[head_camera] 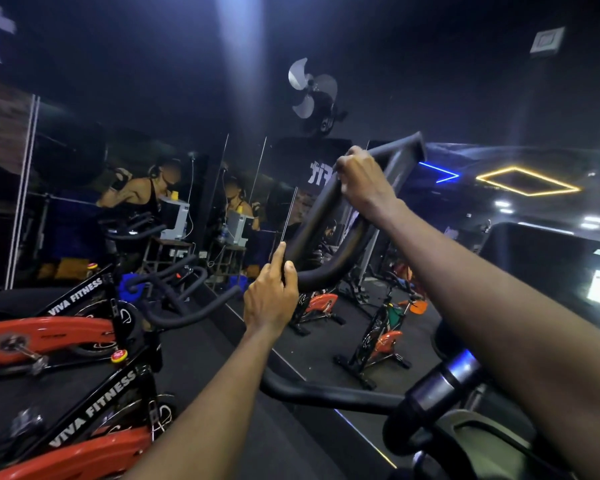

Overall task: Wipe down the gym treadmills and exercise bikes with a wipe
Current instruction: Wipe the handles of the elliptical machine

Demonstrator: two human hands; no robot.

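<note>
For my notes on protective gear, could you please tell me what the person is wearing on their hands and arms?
Nothing that shows: the left hand and right hand have no gloves, and no rings, watch or wristbands are visible. Both forearms are uncovered, with no sleeve in view.

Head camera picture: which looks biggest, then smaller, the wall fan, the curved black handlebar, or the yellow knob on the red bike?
1. curved black handlebar (nearest the camera, so it looks extra big)
2. wall fan
3. yellow knob

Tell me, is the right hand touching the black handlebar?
Touching. The head view shows the right hand wrapped over the upper part of the handlebar, fingers curled round the bar with no gap.
</note>
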